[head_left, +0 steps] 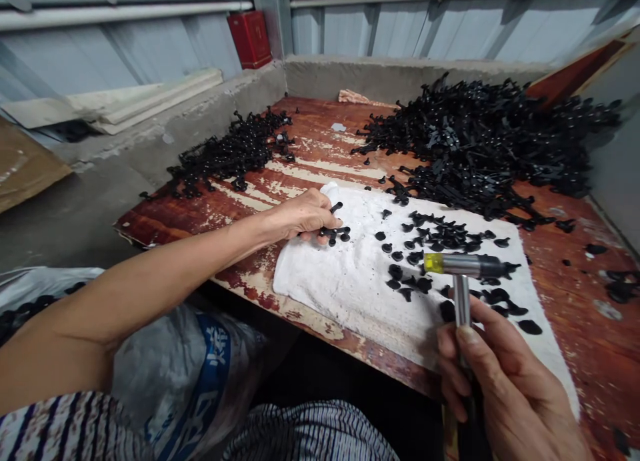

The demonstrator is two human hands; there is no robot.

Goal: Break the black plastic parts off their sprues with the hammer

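Note:
My right hand is closed round the handle of a small hammer, its metal head level, with a yellow face on the left and a black end on the right. Over the left part of a white cloth, my left hand is closed on a black branched piece with round knobs. Several small loose black pieces lie scattered on the cloth, around and behind the hammer head. My left fingertips partly hide the piece they hold.
A big heap of black branched pieces covers the back right of the worn red-brown board. A smaller pile lies at its left edge. Concrete ledges and a metal wall enclose the back. A plastic bag stands below, front left.

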